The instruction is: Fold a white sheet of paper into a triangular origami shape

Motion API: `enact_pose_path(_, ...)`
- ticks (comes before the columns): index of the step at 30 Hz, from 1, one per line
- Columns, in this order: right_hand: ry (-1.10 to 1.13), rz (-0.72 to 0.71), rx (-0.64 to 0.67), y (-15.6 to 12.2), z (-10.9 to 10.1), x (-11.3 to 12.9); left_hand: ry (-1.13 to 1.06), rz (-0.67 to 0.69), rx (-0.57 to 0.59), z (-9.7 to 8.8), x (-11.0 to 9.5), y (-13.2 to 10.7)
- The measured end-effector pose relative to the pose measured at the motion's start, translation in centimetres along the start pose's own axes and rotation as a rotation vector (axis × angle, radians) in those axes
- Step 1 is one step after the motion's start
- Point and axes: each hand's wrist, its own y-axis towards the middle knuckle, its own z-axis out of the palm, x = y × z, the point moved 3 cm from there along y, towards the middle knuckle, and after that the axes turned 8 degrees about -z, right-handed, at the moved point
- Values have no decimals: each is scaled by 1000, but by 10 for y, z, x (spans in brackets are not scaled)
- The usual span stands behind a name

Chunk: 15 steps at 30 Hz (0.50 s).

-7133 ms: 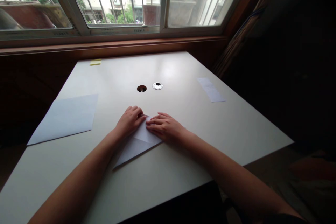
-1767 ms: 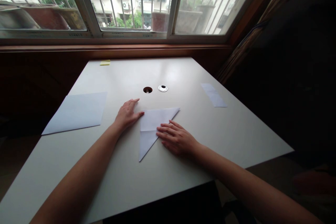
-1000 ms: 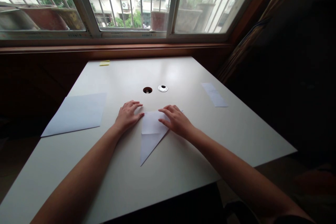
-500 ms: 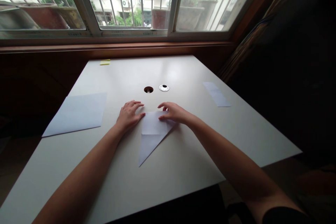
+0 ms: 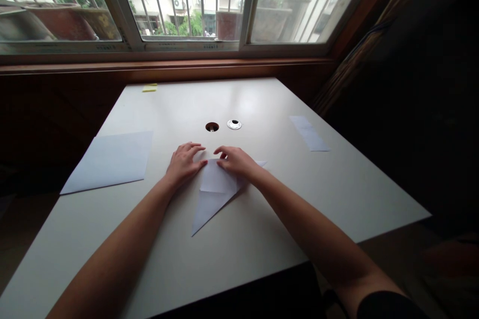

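A white sheet of paper (image 5: 215, 204), folded to a triangular outline with crease lines, lies on the table in front of me. Its long slanted edge runs from a sharp tip near me up to another tip on the right. My left hand (image 5: 184, 162) rests at the paper's upper left corner, fingers stretched out, thumb tip at the corner. Curled over the top edge is my right hand (image 5: 235, 160), its thumb against the paper and its index finger beyond the edge. It hides part of the paper's upper right side.
The white table (image 5: 292, 219) stands below a barred window. A larger white sheet (image 5: 112, 162) lies left, and a narrow creased paper strip (image 5: 310, 133) right. Farther back are a round hole (image 5: 212, 127), a silvery ring-shaped cover (image 5: 234, 124) and yellow sticky notes (image 5: 149, 88).
My right hand has shifted left along the top edge, uncovering the paper's right tip. The paper has turned slightly, its near tip moving left. My left hand has stayed in place.
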Motion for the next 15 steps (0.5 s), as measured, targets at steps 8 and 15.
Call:
enact_pose_path(8,-14,47,22,4,3,-2,-57,-7,25,-1,5,4)
enact_pose_path(15,-20,86,37,6,3,-2,-61,-19,51,0,7,7)
